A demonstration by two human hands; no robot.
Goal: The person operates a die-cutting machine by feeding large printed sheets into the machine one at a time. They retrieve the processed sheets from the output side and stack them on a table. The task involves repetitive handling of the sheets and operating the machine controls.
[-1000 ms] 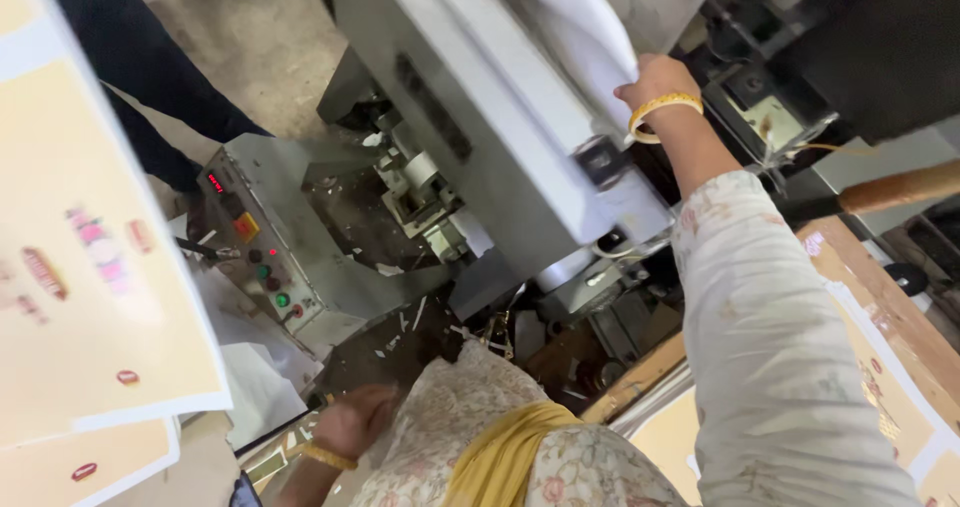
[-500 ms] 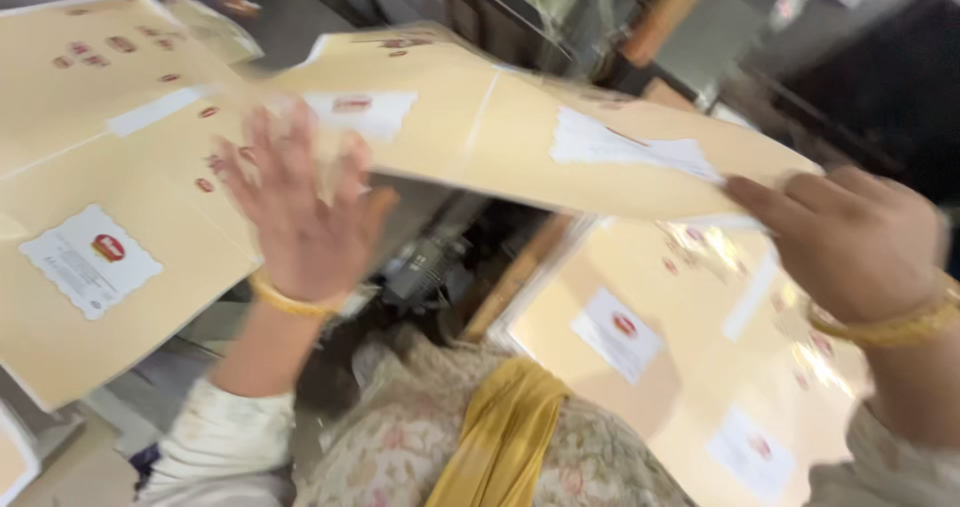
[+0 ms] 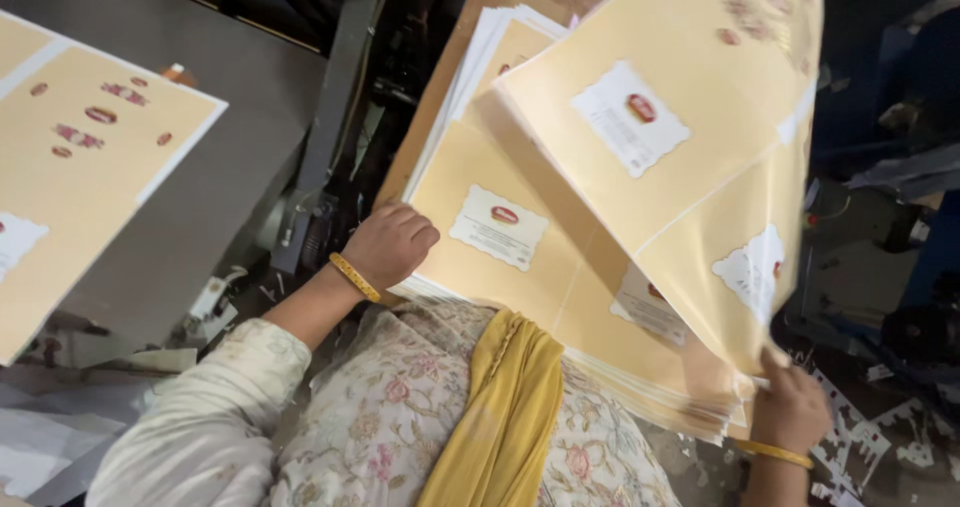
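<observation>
My left hand (image 3: 392,245) is curled into a loose fist, knuckles pressed onto the near left edge of the thick stack of tan printed card sheets (image 3: 520,267), steadying it; it grips nothing that I can see. My right hand (image 3: 790,407) is down at the stack's right corner, fingers closed on the lower edge of one large tan card sheet with white label panels and small red oval marks (image 3: 690,157), which I hold lifted and bowed above the pile. That raised sheet hangs up and to the left of my right hand, its far end well above the stack, its near end touching the pile by my fingers.

As I judge it, the stack is already well built, many sheets deep, too many to count at the edge, and this one sheet is only part of the way onto or off it; it does not lie flat and squared with the others. Squaring the pile looks undone too, since sheet edges fan out beyond my left hand.

Counted: one stack, one lifted sheet, and one more tan printed sheet (image 3: 70,157) lying apart on a grey machine surface (image 3: 220,207) well to the left of my left hand. Each of my wrists wears one gold bangle (image 3: 355,277). Pale paper offcuts (image 3: 860,447) lie scattered on the floor just right of my right hand.
</observation>
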